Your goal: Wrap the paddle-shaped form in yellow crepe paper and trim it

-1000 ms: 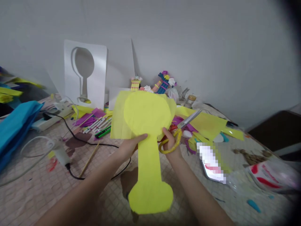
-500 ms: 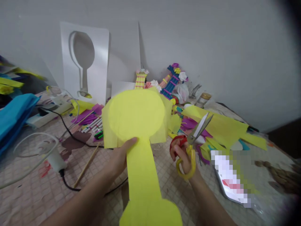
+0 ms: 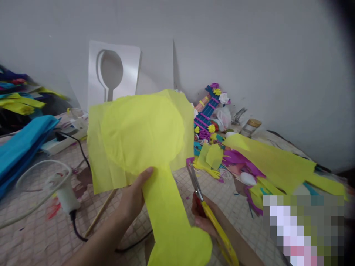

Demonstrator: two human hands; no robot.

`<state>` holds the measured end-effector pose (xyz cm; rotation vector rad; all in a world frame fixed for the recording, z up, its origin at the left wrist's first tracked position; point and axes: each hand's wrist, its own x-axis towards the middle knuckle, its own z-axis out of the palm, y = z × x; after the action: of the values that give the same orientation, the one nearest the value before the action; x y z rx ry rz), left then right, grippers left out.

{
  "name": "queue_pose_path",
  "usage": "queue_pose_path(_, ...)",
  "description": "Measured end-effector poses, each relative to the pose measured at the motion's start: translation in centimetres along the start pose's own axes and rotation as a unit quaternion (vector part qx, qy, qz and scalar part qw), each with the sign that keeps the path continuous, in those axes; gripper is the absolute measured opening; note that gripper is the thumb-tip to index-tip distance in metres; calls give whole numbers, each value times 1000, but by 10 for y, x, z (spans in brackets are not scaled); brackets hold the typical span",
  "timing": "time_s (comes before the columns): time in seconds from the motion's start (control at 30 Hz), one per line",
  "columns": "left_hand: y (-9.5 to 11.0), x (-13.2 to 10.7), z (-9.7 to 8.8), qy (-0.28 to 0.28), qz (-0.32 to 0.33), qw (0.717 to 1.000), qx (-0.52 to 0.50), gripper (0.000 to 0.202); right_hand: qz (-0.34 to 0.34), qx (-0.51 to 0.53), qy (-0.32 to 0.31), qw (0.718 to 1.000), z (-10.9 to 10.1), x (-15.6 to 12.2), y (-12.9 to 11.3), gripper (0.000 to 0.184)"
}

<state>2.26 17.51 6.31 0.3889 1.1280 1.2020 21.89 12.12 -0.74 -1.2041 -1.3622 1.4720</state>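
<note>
My left hand [image 3: 135, 199] grips a yellow paper cutout [image 3: 163, 199] at its narrow neck, thumb on the front face. The cutout has a wide rounded top, a straight stem and a flared bottom. Thin yellow crepe paper [image 3: 97, 147] sticks out past the rounded top on both sides. My right hand [image 3: 205, 218] holds scissors [image 3: 203, 201] with red and yellow handles. Their blades point up and lie close together, just right of the stem and apart from the paper. The fingers of my left hand are hidden behind the cutout.
White board with a spoon-shaped hole [image 3: 131, 66] leans on the wall. Blue folded paper [image 3: 24, 144], a power strip [image 3: 63, 140] and a white plug [image 3: 66, 195] lie left. Yellow paper sheets [image 3: 277, 162], a decorated blue craft piece [image 3: 206, 112] and a jar [image 3: 251, 127] are right.
The cutout has tilted left, its top shifting leftward. The scissors have swung from pointing up-right to up-left, moved left nearer the stem, and their blades have come closer together.
</note>
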Motion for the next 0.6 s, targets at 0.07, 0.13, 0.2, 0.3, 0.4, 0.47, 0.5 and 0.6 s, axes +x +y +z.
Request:
queue_pose_path(0.07, -1, 1, 0, -5, -5, 1000, 11, 25, 11, -9, -2, 1000, 4, -1, -6, 25)
queue_pose_path(0.13, -3, 3, -2, -11, -1, 1000, 16, 27, 36, -29, 17, 999, 9, -6, -15, 24)
queue_pose_path(0.2, -6, 5, -4, -10, 14, 1000, 24, 25, 51, -40, 28, 997, 12, -11, -22, 26)
queue_pose_path(0.3, -9, 8, -7, -9, 41, 998, 42, 22, 60, -49, -17, 997, 10, -13, -26, 28)
queue_pose_path(0.4, -4, 7, -7, 3, 51, 998, 45, 21, 28, -97, -34, 994, 4, -10, -22, 25)
queue_pose_path(0.47, 1, 4, -6, 19, 48, 998, 44, 18, -7, -139, 8, 990, 0, -8, -17, 23)
queue_pose_path(0.5, 4, 2, -5, 23, 42, 998, 46, 18, -26, -153, 44, 987, -2, -7, -15, 23)
queue_pose_path(0.6, 9, -2, -4, -2, 12, 998, 64, 21, -101, -156, 171, 968, -8, -4, -8, 21)
